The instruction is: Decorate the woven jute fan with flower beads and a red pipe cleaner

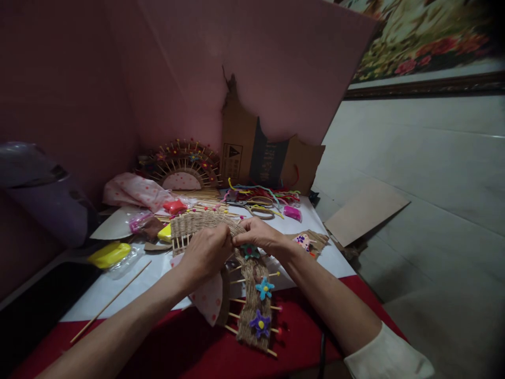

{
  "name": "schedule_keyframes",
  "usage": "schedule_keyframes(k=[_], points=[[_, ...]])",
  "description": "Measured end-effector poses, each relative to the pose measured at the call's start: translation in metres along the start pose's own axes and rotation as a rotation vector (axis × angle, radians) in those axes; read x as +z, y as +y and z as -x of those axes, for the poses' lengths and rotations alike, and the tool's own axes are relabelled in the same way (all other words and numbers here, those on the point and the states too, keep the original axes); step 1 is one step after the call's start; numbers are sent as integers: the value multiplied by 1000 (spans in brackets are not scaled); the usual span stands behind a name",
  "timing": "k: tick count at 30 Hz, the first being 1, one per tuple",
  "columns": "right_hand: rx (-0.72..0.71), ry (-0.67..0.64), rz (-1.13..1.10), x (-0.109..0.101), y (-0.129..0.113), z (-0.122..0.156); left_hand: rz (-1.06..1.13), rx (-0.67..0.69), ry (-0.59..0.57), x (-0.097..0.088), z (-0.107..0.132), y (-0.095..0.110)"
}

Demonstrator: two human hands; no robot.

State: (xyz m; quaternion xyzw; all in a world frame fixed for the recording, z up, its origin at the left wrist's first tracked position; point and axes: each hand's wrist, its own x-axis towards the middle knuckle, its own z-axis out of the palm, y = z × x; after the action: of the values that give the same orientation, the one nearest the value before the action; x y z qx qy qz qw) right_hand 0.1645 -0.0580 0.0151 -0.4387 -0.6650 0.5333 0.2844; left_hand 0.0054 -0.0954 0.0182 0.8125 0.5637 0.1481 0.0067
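Observation:
A half-round fan of sticks woven with brown twine (pixel 254 273) is tilted over the table's front edge. Its base is pink dotted fabric (pixel 209 297), and pin heads tip the sticks. A light-blue fuzzy flower (pixel 264 288), a purple one (pixel 260 323) and a teal one (pixel 250 251) sit on the twine band. My left hand (pixel 209 250) is closed at the fan's upper middle, fingers curled in. Touching it from the right, my right hand (pixel 258 234) pinches the band beside the teal flower. Any small piece between the fingertips is hidden.
A second decorated fan (pixel 181 168) leans at the back beside torn cardboard (pixel 240 152). Scissors (pixel 256 208) and coloured fuzzy stems (pixel 272 195) lie behind my hands. Yellow clay (pixel 110 255) and a loose stick (pixel 110 301) are at left, a patterned scrap (pixel 303 242) at right.

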Motion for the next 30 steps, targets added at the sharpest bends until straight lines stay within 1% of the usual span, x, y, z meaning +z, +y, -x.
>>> schedule_keyframes(k=[3,6,8,10,12,13,15,16,18,20,22,24,27,30], points=[[-14,20,1,0,0,-1,-86,35,-16,1,1,2],[-16,-5,-12,1,1,-4,-162,70,-44,1,3,7],[-14,-23,-36,1,1,-4,-185,108,-45,1,4,8],[-12,-42,-64,1,2,-4,-209,118,-27,-2,3,5],[14,-74,-67,0,2,-1,-247,51,33,-8,2,-3],[30,-82,-54,-1,2,1,-267,-15,94,-12,1,-9],[45,-64,-17,-3,2,5,-284,-107,163,-20,-1,-19],[42,-44,-7,-3,1,6,-257,-121,228,-22,-2,-22],[28,-11,-19,-4,0,7,-153,-79,277,-22,-2,-25],[25,-7,-49,-3,-2,7,-38,-10,255,-17,-1,-22],[19,-14,-73,-3,-3,6,46,40,191,-8,2,-17],[10,-16,-78,-3,-3,5,90,54,128,1,6,-12],[-3,-2,-66,-4,-1,4,79,51,74,7,9,-7],[-12,-13,-55,-3,2,3,22,14,41,6,8,-2]])
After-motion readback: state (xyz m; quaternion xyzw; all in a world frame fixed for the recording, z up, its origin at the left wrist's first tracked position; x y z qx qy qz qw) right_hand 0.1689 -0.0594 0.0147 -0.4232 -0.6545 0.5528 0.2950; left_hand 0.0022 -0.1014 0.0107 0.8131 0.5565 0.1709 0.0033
